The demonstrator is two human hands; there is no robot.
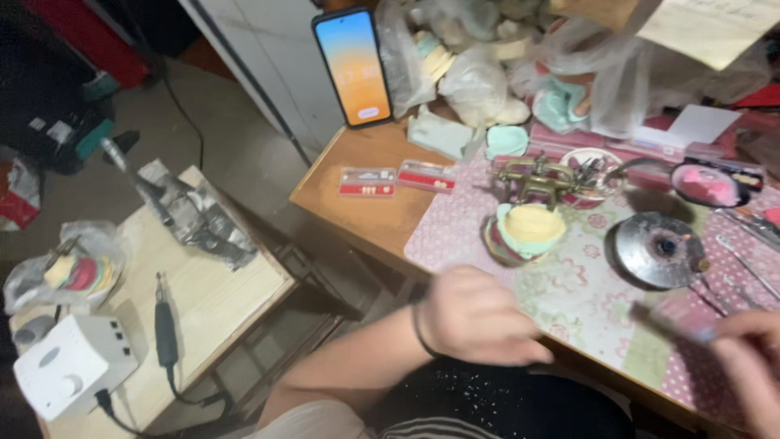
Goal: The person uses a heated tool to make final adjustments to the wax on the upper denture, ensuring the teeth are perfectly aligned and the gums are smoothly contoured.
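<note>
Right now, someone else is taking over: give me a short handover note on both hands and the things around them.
Left hand: closed, blurred, at the table's near edge; contents unclear.
Right hand: pinches a thin pinkish strip, also blurred.
On the floral mat: dental cast below a brass articulator, round metal dish to its right.
Cast stands untouched; how far the work has got cannot be told.

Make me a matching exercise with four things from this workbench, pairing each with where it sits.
Things:
1. smartphone
2. white control box
3. round metal dish
4. yellow dental cast

Places:
A. on the floral mat, near the right hand
B. on the low side table at left
C. propped upright at the desk's back edge
D. under the brass articulator

Pairs: 1-C, 2-B, 3-A, 4-D
</note>
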